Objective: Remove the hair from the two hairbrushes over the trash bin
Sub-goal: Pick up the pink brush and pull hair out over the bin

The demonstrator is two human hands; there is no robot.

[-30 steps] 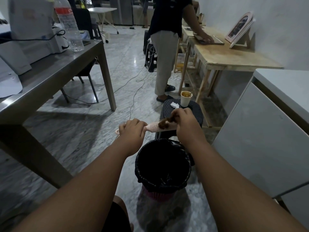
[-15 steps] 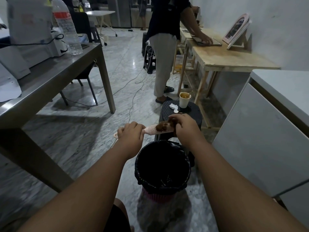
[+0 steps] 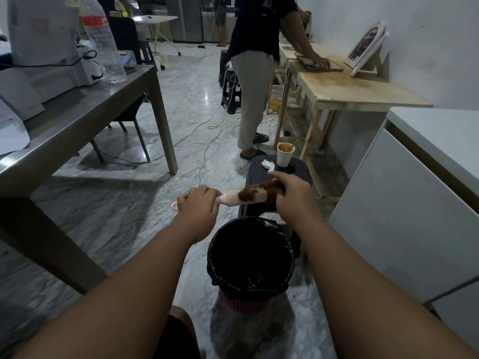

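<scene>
hairbrush (image 3: 241,197) level, head pointing right, seemingly.

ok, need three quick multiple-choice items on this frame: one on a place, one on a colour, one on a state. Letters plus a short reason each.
1. Where is the paper cup?
A. on the black stool
B. on the steel table
C. in the trash bin

2. What colour is the hairbrush?
A. blue
B. pink
C. green

3. What is the right hand doing?
A. hanging free
B. holding the cup
C. gripping the hair clump

Key: 1 A, it stands on the black stool beyond the trash bin. 2 B, handle and head are pale pink. 3 C, its fingers close on the brown hair clump while the left hand holds the handle.
</scene>
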